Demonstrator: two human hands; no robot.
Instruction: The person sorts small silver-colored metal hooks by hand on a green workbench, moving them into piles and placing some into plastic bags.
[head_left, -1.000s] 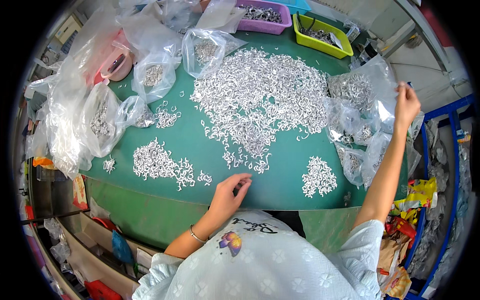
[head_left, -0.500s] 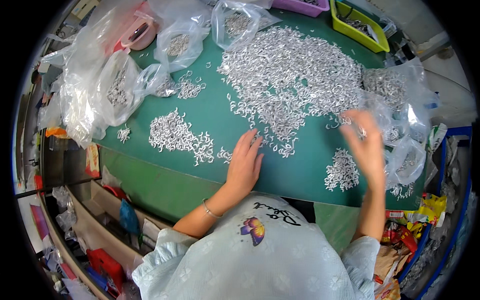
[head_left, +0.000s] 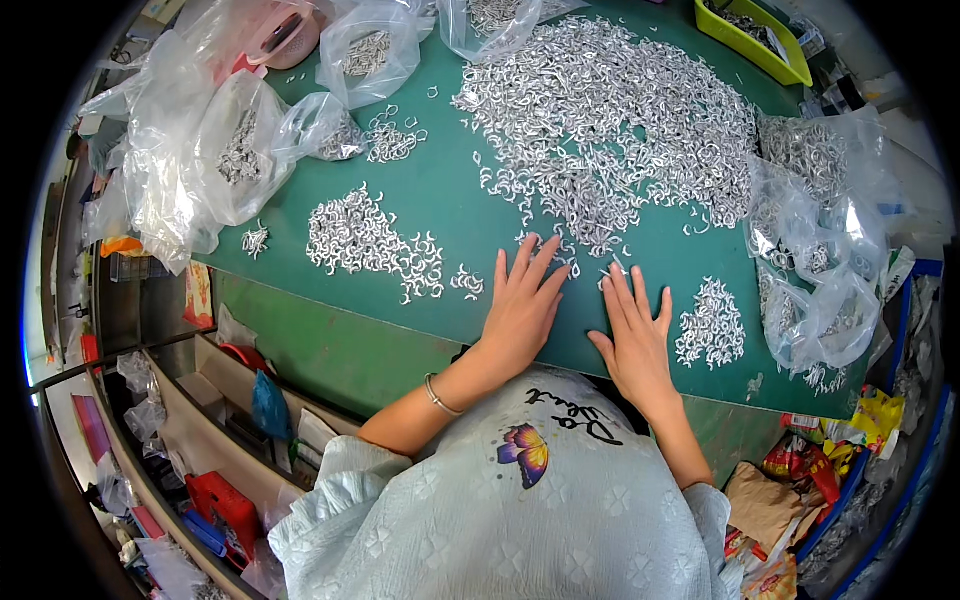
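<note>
Silvery pieces point(head_left: 620, 120) lie heaped on a green table point(head_left: 460, 210) | left hand point(head_left: 520, 310), outspread and relaxed, reaches their near edge | right hand point(head_left: 637, 345), likewise unclenched, extends close beside it

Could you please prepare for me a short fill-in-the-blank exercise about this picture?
1. The biggest heap of silvery pieces lies on a ____ tabletop.
2. The hand wearing a bracelet is the ____ one.
3. The winged insect printed on the shirt is a ____.

Missing words: green; left; butterfly.
</note>
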